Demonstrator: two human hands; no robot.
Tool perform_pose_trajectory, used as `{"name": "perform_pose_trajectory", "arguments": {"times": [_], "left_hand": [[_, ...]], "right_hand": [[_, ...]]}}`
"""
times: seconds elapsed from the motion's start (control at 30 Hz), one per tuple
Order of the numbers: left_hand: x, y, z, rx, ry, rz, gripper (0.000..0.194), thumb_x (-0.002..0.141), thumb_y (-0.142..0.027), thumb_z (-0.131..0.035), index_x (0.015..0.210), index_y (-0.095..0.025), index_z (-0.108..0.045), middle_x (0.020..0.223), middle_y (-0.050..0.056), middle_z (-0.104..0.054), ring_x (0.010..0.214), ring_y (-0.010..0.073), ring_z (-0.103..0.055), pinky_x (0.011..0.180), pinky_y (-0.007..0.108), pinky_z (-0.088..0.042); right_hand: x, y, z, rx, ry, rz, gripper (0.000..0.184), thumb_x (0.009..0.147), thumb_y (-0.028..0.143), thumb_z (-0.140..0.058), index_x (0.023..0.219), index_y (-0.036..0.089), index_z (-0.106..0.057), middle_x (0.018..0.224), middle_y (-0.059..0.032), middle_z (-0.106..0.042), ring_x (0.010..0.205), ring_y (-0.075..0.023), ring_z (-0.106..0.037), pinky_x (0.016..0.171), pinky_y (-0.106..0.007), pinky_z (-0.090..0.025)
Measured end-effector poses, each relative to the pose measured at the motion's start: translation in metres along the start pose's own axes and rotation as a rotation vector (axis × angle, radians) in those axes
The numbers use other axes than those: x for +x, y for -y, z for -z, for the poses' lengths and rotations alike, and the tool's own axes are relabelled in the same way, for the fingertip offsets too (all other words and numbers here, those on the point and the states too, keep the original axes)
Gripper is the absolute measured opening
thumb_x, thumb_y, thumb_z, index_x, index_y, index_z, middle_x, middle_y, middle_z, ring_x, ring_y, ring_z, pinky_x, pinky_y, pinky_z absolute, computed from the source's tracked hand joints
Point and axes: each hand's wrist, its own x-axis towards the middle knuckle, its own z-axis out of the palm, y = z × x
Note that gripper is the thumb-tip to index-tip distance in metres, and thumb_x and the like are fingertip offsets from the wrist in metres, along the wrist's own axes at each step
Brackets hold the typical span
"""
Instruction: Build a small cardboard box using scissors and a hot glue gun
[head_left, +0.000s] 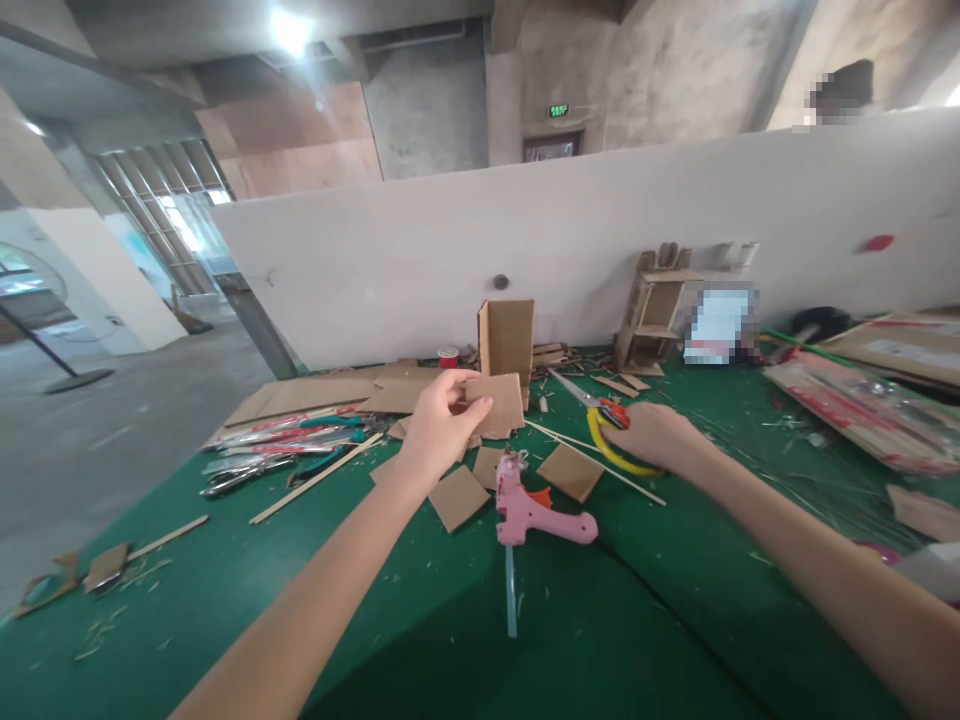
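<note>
My left hand (446,425) pinches a small cardboard piece (501,400) between thumb and fingers, above the table's middle. In my right hand (656,438) is a pair of scissors (600,412) with yellow and orange handles, its blades pointing up and to the left. Between my arms lies a pink hot glue gun (514,505), a clear glue stick poking out of its back end. Cut cardboard squares (571,472) lie around it, some partly hidden by my left hand. Behind the held piece stands an upright folded cardboard form (510,340).
On the right stands a cardboard shelf model (652,315) beside a blurred bright screen (720,325). Packaged tools (285,445) and wooden strips (315,480) lie left. A white partition (390,270) closes off the green table (420,640) behind. The glue gun's cord (675,610) trails right.
</note>
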Motion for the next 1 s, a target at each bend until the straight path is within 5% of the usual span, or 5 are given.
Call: {"name": "perform_pose_trajectory", "arguments": {"times": [0.2,0.33,0.47,0.7,1.0], "left_hand": [[0.003,0.001,0.007,0.091,0.007,0.016,0.035,0.083,-0.024,-0.059,0.117,-0.019,-0.055,0.100,0.009,-0.072,0.087,0.0201,-0.068,0.071,0.031,-0.052],[0.008,0.011,0.011,0.139,-0.011,0.024,0.036,0.083,-0.026,-0.059,0.118,-0.020,-0.053,0.096,0.008,-0.071,0.080,0.0186,-0.067,0.064,0.027,-0.050],[0.012,0.024,0.012,0.210,-0.026,0.024,0.037,0.083,-0.029,-0.059,0.118,-0.022,-0.051,0.100,0.008,-0.069,0.076,0.0174,-0.065,0.056,0.024,-0.047],[0.016,0.030,0.016,0.242,-0.043,0.059,0.042,0.083,-0.032,-0.059,0.122,-0.020,-0.049,0.106,0.012,-0.065,0.078,0.0183,-0.064,0.053,0.023,-0.047],[0.012,0.034,0.019,0.245,0.128,0.141,0.045,0.081,-0.038,-0.061,0.122,-0.022,-0.050,0.115,0.014,-0.063,0.085,0.0213,-0.065,0.056,0.024,-0.048]], "right_hand": [[0.002,0.024,0.013,-0.078,0.004,0.139,0.039,0.092,0.032,-0.046,0.106,-0.001,-0.062,0.108,-0.0313,-0.064,0.104,-0.0389,-0.062,0.084,-0.046,-0.046],[-0.054,0.051,0.029,-0.016,0.087,0.446,0.037,0.089,0.037,-0.054,0.120,0.018,-0.058,0.120,-0.0124,-0.063,0.111,-0.0271,-0.059,0.089,-0.035,-0.047],[-0.110,0.068,0.019,-0.057,0.169,0.765,0.044,0.081,0.018,-0.056,0.125,0.014,-0.055,0.116,-0.0139,-0.062,0.109,-0.0311,-0.057,0.087,-0.042,-0.050],[-0.106,0.053,-0.014,-0.079,0.087,0.631,0.038,0.072,-0.001,-0.047,0.105,0.013,-0.060,0.107,-0.0150,-0.058,0.097,-0.0288,-0.061,0.081,-0.041,-0.051],[-0.034,-0.015,-0.011,0.375,-0.330,0.076,0.028,0.085,0.036,-0.049,0.103,0.016,-0.057,0.097,-0.0149,-0.064,0.089,-0.0290,-0.060,0.076,-0.037,-0.046]]}}
